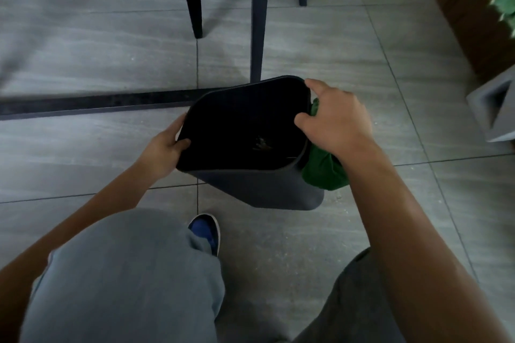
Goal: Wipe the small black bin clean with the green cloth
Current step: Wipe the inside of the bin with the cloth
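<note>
The left hand (164,149) is placed at about nine o'clock of centre, its thumb and fingers curled in a pinch grip, the bare forearm running back toward seven o'clock. The right hand (334,117) is set at three o'clock, knuckles up, fingers bent downward in a clasp, its forearm stretched back toward five o'clock. Both knees are bent.

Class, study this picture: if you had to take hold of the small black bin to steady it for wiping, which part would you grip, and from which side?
Probably the rim of the small black bin, from above at opposite sides. It is open-topped with a thin lip fingers can hook over, as the left hand and right hand do here. The green cloth hangs outside the right wall.
</note>
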The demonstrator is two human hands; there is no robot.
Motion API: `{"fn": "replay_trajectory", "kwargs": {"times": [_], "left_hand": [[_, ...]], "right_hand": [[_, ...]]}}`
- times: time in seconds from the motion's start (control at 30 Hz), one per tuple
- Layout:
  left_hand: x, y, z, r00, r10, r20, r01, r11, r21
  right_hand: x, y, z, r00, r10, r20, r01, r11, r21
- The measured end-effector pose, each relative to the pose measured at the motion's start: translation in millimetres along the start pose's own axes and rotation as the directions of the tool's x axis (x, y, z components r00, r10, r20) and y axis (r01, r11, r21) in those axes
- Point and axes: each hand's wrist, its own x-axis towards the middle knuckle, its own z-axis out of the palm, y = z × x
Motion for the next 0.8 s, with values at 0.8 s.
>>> {"fn": "replay_trajectory", "kwargs": {"times": [0.8], "left_hand": [[11, 32, -18, 0.972, 0.094, -0.214, 0.006, 0.904, 0.428]], "right_hand": [[91, 27, 56, 1.0, -0.016, 0.017, 0.016, 1.0, 0.002]]}}
